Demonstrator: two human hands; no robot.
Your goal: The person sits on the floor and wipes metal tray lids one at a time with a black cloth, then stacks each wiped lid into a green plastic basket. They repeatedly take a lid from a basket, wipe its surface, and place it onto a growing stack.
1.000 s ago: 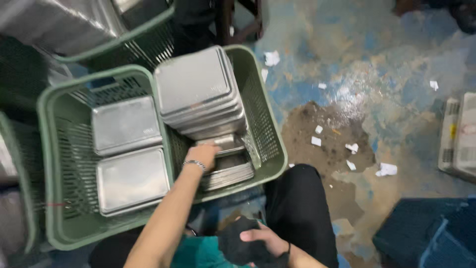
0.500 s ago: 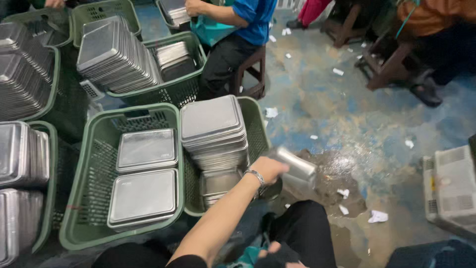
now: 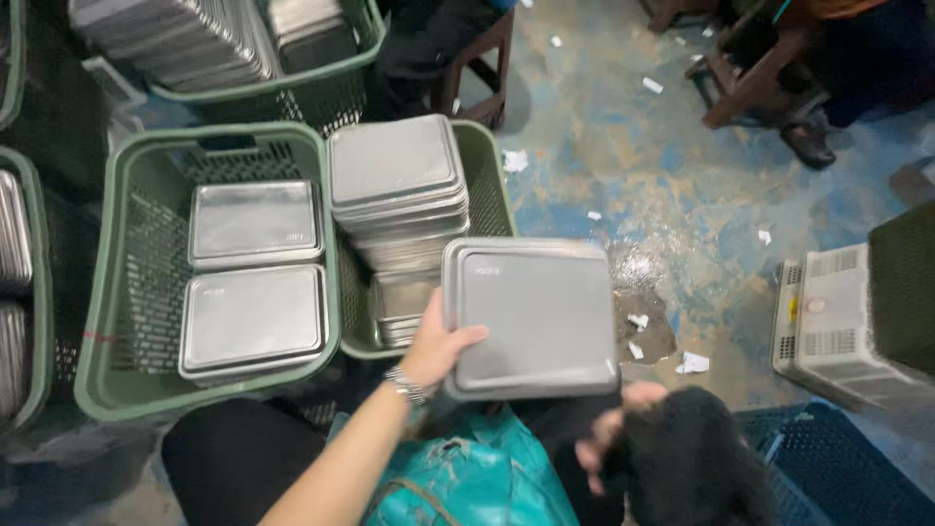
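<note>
Two hands are in view from my remote seat. My left hand (image 3: 435, 349), a watch (image 3: 406, 386) at its wrist, has its grip pinching the left edge of a rectangular steel tray (image 3: 533, 317), thumb on the upturned underside and the other fingers hidden beneath it. That tray is held flat above my lap, just right of the green baskets and partly over the wet, stained floor (image 3: 672, 185). My right hand (image 3: 606, 440) lies below the tray's lower right corner, its grip closed around a dark cloth (image 3: 687, 468); I cannot tell whether hand or cloth touches the tray. A teal apron (image 3: 467, 477) covers my lap beneath both hands. Directly left of the held tray, a green basket (image 3: 487, 175) holds a tall stack of trays (image 3: 394, 170) stacked upside down, with further trays standing lower in front of the stack. Beside it, a second green basket (image 3: 127, 292) carries two low piles of trays (image 3: 253, 268), one behind the other. A third basket (image 3: 321, 83) at the top, also loaded with trays, stands behind these. Wooden stools (image 3: 750, 83) stand at the upper edge, scraps of white paper (image 3: 693, 363) dot the floor, and a pale crate (image 3: 828, 326) sits at the right, well apart from the hands.
</note>
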